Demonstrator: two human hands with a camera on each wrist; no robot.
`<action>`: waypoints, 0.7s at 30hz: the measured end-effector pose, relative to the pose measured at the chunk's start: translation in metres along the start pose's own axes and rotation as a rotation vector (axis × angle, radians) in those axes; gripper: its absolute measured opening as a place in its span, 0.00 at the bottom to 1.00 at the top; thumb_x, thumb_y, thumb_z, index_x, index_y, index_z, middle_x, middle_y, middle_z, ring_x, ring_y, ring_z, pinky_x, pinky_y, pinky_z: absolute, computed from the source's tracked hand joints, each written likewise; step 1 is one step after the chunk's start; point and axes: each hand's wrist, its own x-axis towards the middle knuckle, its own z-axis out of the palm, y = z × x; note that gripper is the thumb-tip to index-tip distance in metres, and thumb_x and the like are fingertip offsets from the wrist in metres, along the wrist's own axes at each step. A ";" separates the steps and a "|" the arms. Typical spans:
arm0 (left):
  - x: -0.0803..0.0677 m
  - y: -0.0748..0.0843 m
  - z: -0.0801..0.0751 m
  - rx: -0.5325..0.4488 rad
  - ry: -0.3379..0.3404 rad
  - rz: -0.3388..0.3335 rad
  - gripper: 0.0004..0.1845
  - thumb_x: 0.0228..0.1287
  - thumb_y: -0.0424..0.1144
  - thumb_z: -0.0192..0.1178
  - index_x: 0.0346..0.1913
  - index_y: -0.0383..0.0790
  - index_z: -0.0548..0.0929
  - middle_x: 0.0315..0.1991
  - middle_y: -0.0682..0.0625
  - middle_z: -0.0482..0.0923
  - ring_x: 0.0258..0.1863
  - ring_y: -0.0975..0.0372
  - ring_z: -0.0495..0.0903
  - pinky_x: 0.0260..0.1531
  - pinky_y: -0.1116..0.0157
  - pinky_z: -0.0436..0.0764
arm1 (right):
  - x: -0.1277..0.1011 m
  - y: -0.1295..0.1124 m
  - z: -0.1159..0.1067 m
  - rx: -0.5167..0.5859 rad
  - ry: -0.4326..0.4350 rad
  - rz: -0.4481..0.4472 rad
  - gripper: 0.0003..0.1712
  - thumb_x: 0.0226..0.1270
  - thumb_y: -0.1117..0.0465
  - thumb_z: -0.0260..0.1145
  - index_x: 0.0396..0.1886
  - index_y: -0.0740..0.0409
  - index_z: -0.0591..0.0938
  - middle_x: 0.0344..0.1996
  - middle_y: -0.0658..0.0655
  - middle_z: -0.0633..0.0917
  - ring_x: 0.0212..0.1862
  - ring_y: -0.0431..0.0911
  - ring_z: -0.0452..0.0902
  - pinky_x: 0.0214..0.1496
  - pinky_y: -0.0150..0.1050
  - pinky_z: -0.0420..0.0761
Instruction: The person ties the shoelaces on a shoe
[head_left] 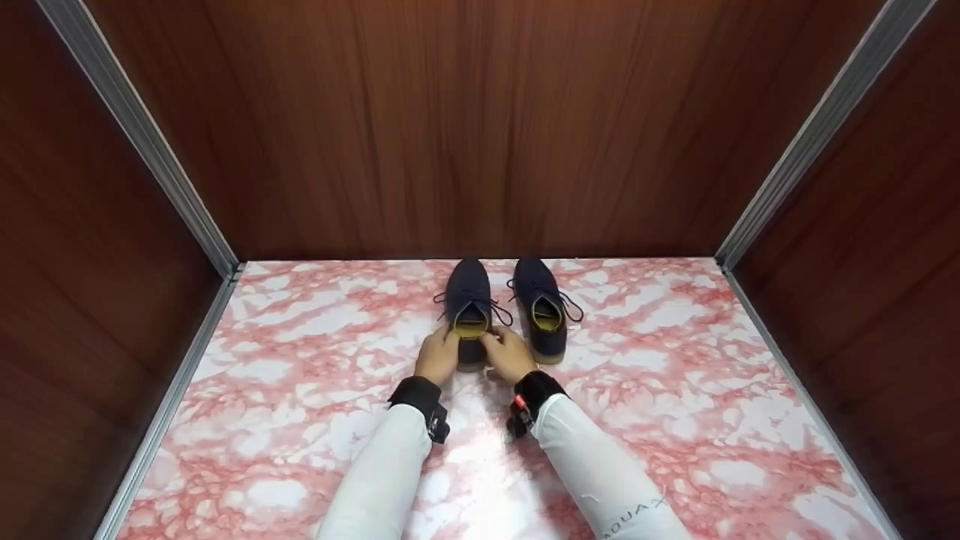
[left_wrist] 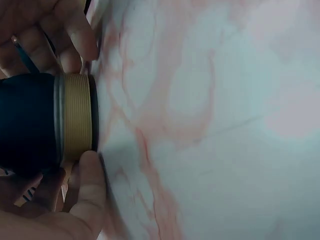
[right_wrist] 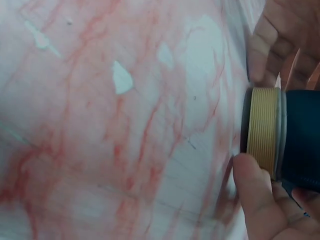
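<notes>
Both hands, left hand [head_left: 437, 355] and right hand [head_left: 508, 354], grip the light, soft-topped left shoe [head_left: 469, 309] at its stiff heel.

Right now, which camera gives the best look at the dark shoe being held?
The head view: it shows the whole held shoe, laces and yellow insole included, with the left hand and right hand at its heel. Both wrist views show only its dark heel and ribbed tan sole edge, close up.
</notes>
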 end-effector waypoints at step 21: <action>-0.004 -0.015 0.000 -0.068 -0.074 -0.077 0.31 0.85 0.53 0.39 0.76 0.36 0.69 0.75 0.37 0.72 0.76 0.43 0.69 0.79 0.47 0.65 | -0.002 0.015 0.006 0.180 -0.004 0.105 0.34 0.79 0.40 0.59 0.68 0.62 0.73 0.63 0.72 0.81 0.58 0.62 0.86 0.52 0.54 0.90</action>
